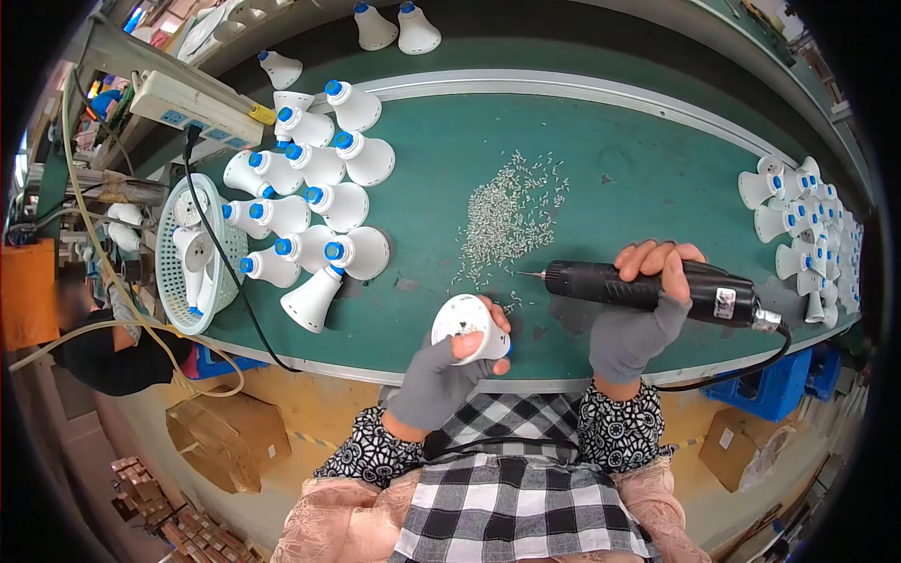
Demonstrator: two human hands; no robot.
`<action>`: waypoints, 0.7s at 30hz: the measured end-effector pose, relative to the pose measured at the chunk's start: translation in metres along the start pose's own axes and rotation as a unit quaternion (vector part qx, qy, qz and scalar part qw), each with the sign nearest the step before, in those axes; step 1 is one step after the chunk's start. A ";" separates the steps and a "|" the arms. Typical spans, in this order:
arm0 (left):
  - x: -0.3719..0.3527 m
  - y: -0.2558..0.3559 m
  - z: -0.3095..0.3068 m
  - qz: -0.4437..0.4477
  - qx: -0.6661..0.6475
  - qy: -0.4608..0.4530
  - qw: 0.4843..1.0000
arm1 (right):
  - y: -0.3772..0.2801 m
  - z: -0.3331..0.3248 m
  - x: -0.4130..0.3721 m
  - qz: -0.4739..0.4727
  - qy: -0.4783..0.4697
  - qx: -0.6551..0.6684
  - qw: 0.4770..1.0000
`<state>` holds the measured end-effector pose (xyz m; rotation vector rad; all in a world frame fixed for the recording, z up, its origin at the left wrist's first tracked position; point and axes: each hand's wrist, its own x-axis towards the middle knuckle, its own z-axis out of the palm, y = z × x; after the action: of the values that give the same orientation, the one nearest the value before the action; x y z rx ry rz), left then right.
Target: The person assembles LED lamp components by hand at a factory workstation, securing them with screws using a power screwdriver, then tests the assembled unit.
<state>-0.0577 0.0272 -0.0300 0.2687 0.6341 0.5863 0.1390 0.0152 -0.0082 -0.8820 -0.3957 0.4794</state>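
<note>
My left hand (pixel 441 368), in a grey fingerless glove, is closed around a white plastic housing (pixel 459 317). Its round face with small holes points up, and a bit of blue shows at its lower right. In my right hand (pixel 648 314), also gloved, is a black electric screwdriver (pixel 601 284) with a cable at its rear. The thin bit points left, above and to the right of the housing, apart from it. Just beyond the bit, a loose pile of small silvery screws (pixel 507 211) lies spread on the green tabletop (pixel 648 169).
Several white housings with blue ends (pixel 343 206) stand or lie at the left, and another group (pixel 798 220) at the far right. A pale green basket (pixel 167 272) holds more parts. A black cable (pixel 218 225) hangs from a power strip (pixel 192 111). At far left is another person (pixel 113 347).
</note>
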 end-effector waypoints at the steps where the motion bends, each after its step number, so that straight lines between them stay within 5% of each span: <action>1: -0.001 -0.001 0.001 0.001 0.004 0.007 1.000 | 0.003 0.001 0.000 -0.001 0.008 -0.007 1.000; 9: -0.004 0.005 0.007 -0.013 0.108 0.036 0.993 | 0.010 0.003 0.001 0.007 0.027 -0.036 0.999; 12: -0.004 0.008 0.006 0.027 0.249 0.056 0.967 | -0.001 0.001 0.004 0.005 0.032 -0.033 0.999; 15: 0.000 0.011 0.010 0.177 0.536 0.006 0.826 | -0.018 -0.004 0.007 0.020 0.049 0.001 0.999; 21: 0.001 0.006 0.027 0.191 0.604 -0.067 0.771 | -0.043 -0.015 0.006 0.031 0.059 0.056 0.996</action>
<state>-0.0427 0.0311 -0.0071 1.6835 0.7530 0.4596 0.1615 -0.0146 0.0181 -0.8116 -0.2322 0.4990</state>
